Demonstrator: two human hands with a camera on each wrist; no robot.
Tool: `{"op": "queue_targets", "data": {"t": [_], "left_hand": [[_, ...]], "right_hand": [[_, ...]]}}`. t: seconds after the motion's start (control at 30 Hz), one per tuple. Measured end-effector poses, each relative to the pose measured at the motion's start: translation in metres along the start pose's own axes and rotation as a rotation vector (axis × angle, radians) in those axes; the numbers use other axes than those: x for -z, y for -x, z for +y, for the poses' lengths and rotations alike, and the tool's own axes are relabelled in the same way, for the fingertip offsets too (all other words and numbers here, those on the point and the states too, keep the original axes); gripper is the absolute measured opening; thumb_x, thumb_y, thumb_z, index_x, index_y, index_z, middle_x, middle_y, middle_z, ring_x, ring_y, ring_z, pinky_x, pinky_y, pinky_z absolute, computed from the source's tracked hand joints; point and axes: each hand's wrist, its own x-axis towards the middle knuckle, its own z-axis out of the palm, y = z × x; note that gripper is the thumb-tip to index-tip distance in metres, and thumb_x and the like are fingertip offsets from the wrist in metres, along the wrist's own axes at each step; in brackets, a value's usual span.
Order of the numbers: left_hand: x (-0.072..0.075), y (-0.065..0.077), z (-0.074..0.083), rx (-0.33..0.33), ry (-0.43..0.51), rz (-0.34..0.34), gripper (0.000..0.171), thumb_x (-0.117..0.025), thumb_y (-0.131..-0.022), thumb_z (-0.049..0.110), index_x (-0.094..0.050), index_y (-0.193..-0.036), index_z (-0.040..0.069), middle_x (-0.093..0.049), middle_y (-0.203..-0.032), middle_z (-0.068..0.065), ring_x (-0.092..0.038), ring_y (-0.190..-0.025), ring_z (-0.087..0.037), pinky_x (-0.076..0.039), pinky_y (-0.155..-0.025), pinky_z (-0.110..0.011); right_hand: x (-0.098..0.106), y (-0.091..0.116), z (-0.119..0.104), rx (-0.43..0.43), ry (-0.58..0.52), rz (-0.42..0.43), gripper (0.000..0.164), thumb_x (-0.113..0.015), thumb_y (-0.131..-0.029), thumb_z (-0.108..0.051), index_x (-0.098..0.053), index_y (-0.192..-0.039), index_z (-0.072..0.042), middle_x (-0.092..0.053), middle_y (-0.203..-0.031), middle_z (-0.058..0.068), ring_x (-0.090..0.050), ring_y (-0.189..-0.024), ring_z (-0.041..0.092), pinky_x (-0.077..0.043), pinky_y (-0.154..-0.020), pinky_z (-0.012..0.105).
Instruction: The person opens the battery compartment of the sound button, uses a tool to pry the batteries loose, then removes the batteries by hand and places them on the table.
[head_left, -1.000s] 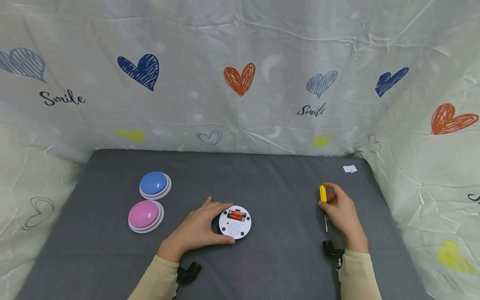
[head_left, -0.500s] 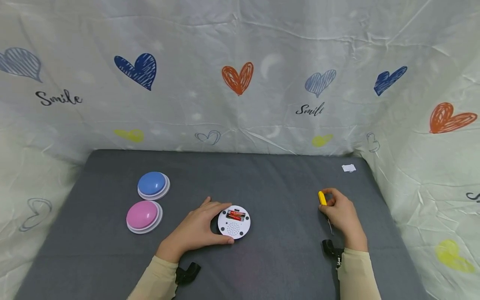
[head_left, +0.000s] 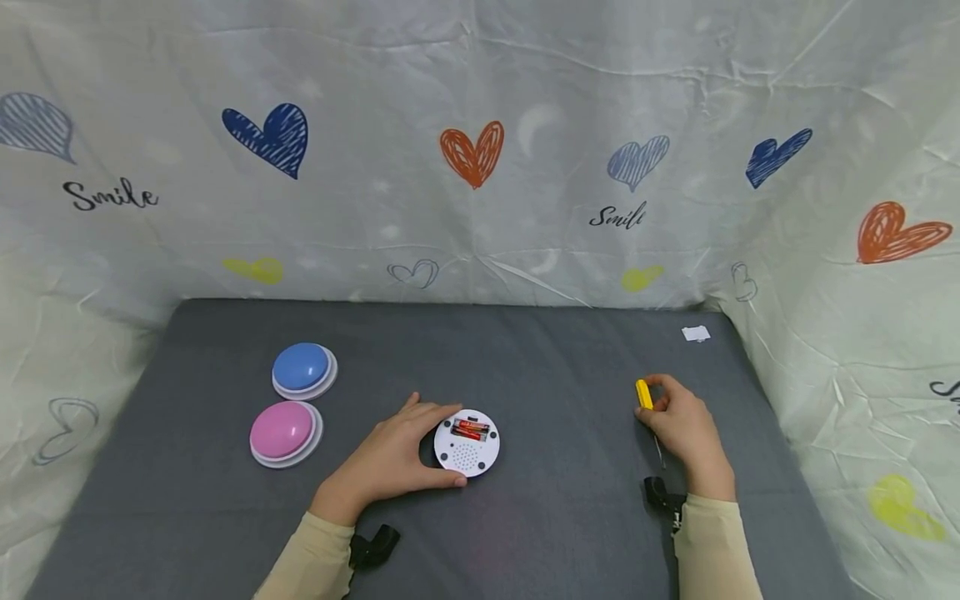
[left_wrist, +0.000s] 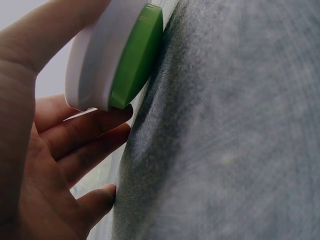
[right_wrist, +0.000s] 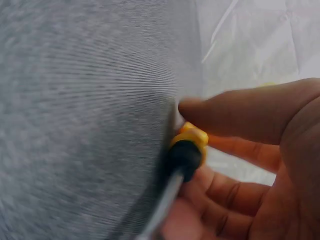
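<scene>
Left hand (head_left: pixel 386 454) pinches upturned green push button (head_left: pixel 465 457) at middle of tablecloth (head_left: pixel 555 375), batteries (head_left: pixel 470 430) exposed. Right hand (head_left: pixel 686 429) pinches yellow-handled screwdriver (head_left: pixel 644 395), low. Step seems placing or lifting screwdriver; next move calls for steady left grip.

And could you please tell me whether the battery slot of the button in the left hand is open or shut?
Open: the red batteries show, uncovered, in the white underside of the button.
</scene>
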Motion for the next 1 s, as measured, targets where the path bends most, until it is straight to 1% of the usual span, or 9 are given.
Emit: {"op": "queue_targets", "data": {"t": [0.13, 0.2, 0.3, 0.4, 0.53, 0.63, 0.7, 0.83, 1.0], "left_hand": [[0.001, -0.001, 0.001, -0.019, 0.011, 0.0, 0.1, -0.092, -0.079, 0.068, -0.06, -0.158, 0.018, -0.066, -0.147, -0.001, -0.045, -0.155, -0.037, -0.032, -0.127, -0.066], [0.002, -0.001, 0.001, -0.023, 0.011, -0.002, 0.099, -0.092, -0.079, 0.067, -0.06, -0.159, 0.017, -0.065, -0.147, -0.001, -0.045, -0.155, -0.037, -0.032, -0.126, -0.067], [0.002, 0.0, 0.0, -0.02, 0.012, -0.01, 0.1, -0.092, -0.079, 0.067, -0.059, -0.16, 0.018, -0.065, -0.148, 0.0, -0.044, -0.156, -0.037, -0.032, -0.126, -0.067], [0.002, 0.0, -0.001, -0.023, 0.009, -0.015, 0.1, -0.092, -0.08, 0.066, -0.058, -0.161, 0.018, -0.065, -0.148, 0.0, -0.045, -0.155, -0.035, -0.03, -0.129, -0.064], [0.002, 0.0, -0.001, -0.039, 0.004, -0.015, 0.1, -0.093, -0.08, 0.063, -0.056, -0.162, 0.017, -0.064, -0.15, 0.0, -0.049, -0.152, -0.028, -0.025, -0.132, -0.059], [0.002, 0.0, -0.001, -0.053, 0.004, -0.015, 0.101, -0.094, -0.081, 0.06, -0.055, -0.162, 0.015, -0.063, -0.152, 0.0, -0.055, -0.146, -0.021, -0.019, -0.135, -0.053], [0.002, 0.0, 0.0, -0.062, 0.003, -0.013, 0.101, -0.094, -0.081, 0.059, -0.055, -0.162, 0.014, -0.063, -0.152, 0.0, -0.058, -0.142, -0.019, -0.017, -0.135, -0.053], [0.002, 0.0, 0.001, -0.07, 0.008, -0.001, 0.101, -0.096, -0.081, 0.055, -0.055, -0.162, 0.013, -0.064, -0.15, -0.001, -0.058, -0.141, -0.021, -0.018, -0.134, -0.057], [0.001, 0.0, 0.0, -0.08, 0.019, -0.007, 0.101, -0.096, -0.081, 0.053, -0.053, -0.163, 0.012, -0.064, -0.15, -0.001, -0.059, -0.14, -0.02, -0.016, -0.134, -0.059]], "right_hand": [[0.004, 0.007, -0.011, 0.0, 0.07, 0.124, 0.051, -0.073, -0.104, -0.031, -0.063, -0.144, -0.002, -0.071, -0.1, 0.014, -0.066, -0.076, 0.028, -0.053, -0.063, 0.045], [0.004, 0.011, -0.019, 0.032, 0.043, 0.214, 0.047, -0.071, -0.106, -0.031, -0.067, -0.141, -0.001, -0.073, -0.102, 0.016, -0.069, -0.08, 0.031, -0.056, -0.066, 0.05], [-0.001, 0.015, -0.033, 0.155, -0.048, 0.303, 0.037, -0.071, -0.107, -0.026, -0.072, -0.135, -0.002, -0.074, -0.103, 0.014, -0.07, -0.084, 0.029, -0.058, -0.071, 0.049], [-0.008, 0.016, -0.047, 0.325, -0.145, 0.309, 0.027, -0.075, -0.106, -0.02, -0.078, -0.128, -0.006, -0.073, -0.102, 0.008, -0.068, -0.086, 0.022, -0.058, -0.074, 0.041], [-0.023, 0.019, -0.064, 0.51, -0.261, 0.194, 0.024, -0.077, -0.105, -0.016, -0.079, -0.129, -0.012, -0.075, -0.112, 0.006, -0.069, -0.094, 0.016, -0.06, -0.076, 0.032], [-0.039, 0.023, -0.078, 0.592, -0.324, 0.069, 0.029, -0.077, -0.104, -0.015, -0.077, -0.133, -0.012, -0.075, -0.121, 0.009, -0.07, -0.099, 0.014, -0.061, -0.078, 0.031], [-0.051, 0.025, -0.087, 0.63, -0.34, -0.007, 0.031, -0.077, -0.105, -0.016, -0.076, -0.135, -0.01, -0.075, -0.124, 0.01, -0.07, -0.099, 0.013, -0.061, -0.078, 0.032], [-0.072, 0.031, -0.106, 0.673, -0.35, -0.141, 0.036, -0.076, -0.106, -0.022, -0.074, -0.141, -0.011, -0.075, -0.129, 0.006, -0.07, -0.1, 0.011, -0.061, -0.078, 0.033], [-0.092, 0.037, -0.121, 0.712, -0.376, -0.258, 0.042, -0.075, -0.107, -0.021, -0.069, -0.149, -0.016, -0.071, -0.139, -0.001, -0.069, -0.107, 0.012, -0.061, -0.083, 0.033]]}}
